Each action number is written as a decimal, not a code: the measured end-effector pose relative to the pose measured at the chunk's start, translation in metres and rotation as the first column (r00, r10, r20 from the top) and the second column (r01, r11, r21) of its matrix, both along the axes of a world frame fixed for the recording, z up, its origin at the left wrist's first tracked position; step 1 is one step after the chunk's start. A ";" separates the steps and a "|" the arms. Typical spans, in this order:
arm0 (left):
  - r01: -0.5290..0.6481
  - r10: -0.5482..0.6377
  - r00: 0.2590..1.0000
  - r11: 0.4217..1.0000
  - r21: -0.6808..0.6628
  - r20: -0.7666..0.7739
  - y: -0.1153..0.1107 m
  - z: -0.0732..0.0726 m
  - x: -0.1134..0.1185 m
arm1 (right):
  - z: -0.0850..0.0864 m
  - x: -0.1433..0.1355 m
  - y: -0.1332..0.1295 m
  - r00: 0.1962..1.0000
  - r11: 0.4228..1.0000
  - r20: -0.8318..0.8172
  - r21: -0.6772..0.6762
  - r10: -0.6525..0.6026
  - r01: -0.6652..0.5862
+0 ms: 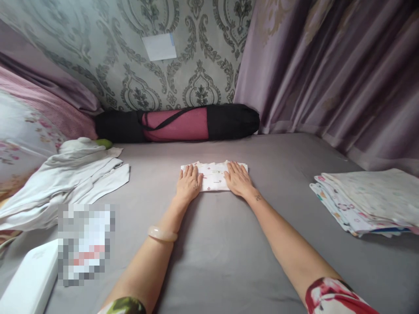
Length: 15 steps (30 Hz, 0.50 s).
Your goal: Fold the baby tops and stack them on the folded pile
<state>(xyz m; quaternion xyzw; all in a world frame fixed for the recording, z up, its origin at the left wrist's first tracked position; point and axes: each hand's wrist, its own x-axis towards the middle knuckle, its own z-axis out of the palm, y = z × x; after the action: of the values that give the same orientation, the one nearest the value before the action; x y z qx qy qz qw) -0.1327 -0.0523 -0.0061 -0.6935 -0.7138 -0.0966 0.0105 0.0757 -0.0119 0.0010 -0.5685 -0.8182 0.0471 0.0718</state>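
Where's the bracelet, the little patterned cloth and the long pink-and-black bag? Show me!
Bracelet (163,234): head view, middle of its band.
Patterned cloth (214,178): head view, its uncovered middle.
Pink-and-black bag (180,127): head view, its pink section.

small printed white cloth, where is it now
In the head view, the small printed white cloth lies centrally on the grey sheet, partly under both hands, with the long bag beyond.

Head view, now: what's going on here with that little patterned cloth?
A person has the left hand and right hand spread flat on a folded patterned cloth, one toward each end. It lies on a grey sheet. A stack of cloths sits off to the right, and rumpled white fabric lies to the left.
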 end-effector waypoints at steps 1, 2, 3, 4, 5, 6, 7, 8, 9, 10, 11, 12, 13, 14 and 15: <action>-0.003 0.003 1.000 1.000 -0.013 0.002 0.000 0.000 0.000 | -0.001 0.000 0.000 1.000 1.000 0.003 -0.003 0.000 0.000; -0.004 0.005 1.000 1.000 -0.018 0.005 0.000 0.000 0.000 | 0.000 -0.001 0.000 1.000 1.000 0.005 -0.006 0.000 0.000; -0.005 0.006 1.000 1.000 -0.022 0.009 0.000 0.001 0.000 | 0.000 -0.001 0.000 1.000 1.000 0.006 -0.012 0.003 -0.003; -0.002 0.003 1.000 1.000 -0.026 0.016 0.000 0.001 -0.001 | 0.001 0.000 0.001 1.000 1.000 0.004 -0.023 0.009 -0.008; 0.003 -0.002 1.000 1.000 -0.028 0.026 0.000 0.002 -0.002 | 0.003 0.001 0.001 1.000 0.999 0.000 -0.033 0.011 -0.011; 0.003 -0.002 0.999 1.000 -0.024 0.037 0.000 0.003 -0.003 | 0.005 0.002 0.002 1.000 0.999 -0.005 -0.036 0.007 -0.007; -0.005 0.006 0.999 1.000 -0.021 0.046 0.001 0.004 -0.006 | 0.006 0.005 0.002 1.000 0.999 -0.010 -0.034 -0.006 0.006; -0.019 0.020 0.998 1.000 -0.023 0.056 0.002 0.004 -0.008 | 0.007 0.008 0.004 0.999 0.999 -0.014 -0.032 -0.028 0.028; -0.035 0.037 0.997 0.999 -0.034 0.066 0.003 0.004 -0.012 | 0.008 0.011 0.005 0.998 0.998 -0.016 -0.031 -0.055 0.054; -0.049 0.052 0.996 0.998 -0.051 0.076 0.004 0.004 -0.015 | 0.008 0.014 0.006 0.997 0.996 -0.016 -0.035 -0.080 0.079; -0.058 0.064 0.994 0.996 -0.070 0.087 0.005 0.003 -0.018 | 0.007 0.016 0.007 0.995 0.994 -0.015 -0.042 -0.098 0.098; -0.059 0.067 0.993 0.994 -0.089 0.100 0.006 0.002 -0.021 | 0.006 0.018 0.009 0.994 0.993 -0.015 -0.054 -0.106 0.105; -0.054 0.065 0.991 0.994 -0.098 0.113 0.007 0.001 -0.023 | 0.005 0.020 0.010 0.994 0.992 -0.016 -0.064 -0.107 0.106; -0.051 0.063 0.990 0.994 -0.097 0.125 0.007 0.000 -0.024 | 0.003 0.020 0.011 0.994 0.992 -0.018 -0.068 -0.105 0.103; -0.050 0.063 0.989 0.994 -0.094 0.135 0.008 -0.001 -0.025 | 0.002 0.020 0.012 0.995 0.993 -0.022 -0.068 -0.102 0.100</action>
<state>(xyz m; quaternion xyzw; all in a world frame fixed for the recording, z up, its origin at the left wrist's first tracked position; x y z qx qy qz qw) -0.1574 -0.0443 -0.0075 -0.6644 -0.7360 -0.1115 -0.0673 0.0961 -0.0004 0.0030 -0.6106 -0.7854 0.0778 0.0656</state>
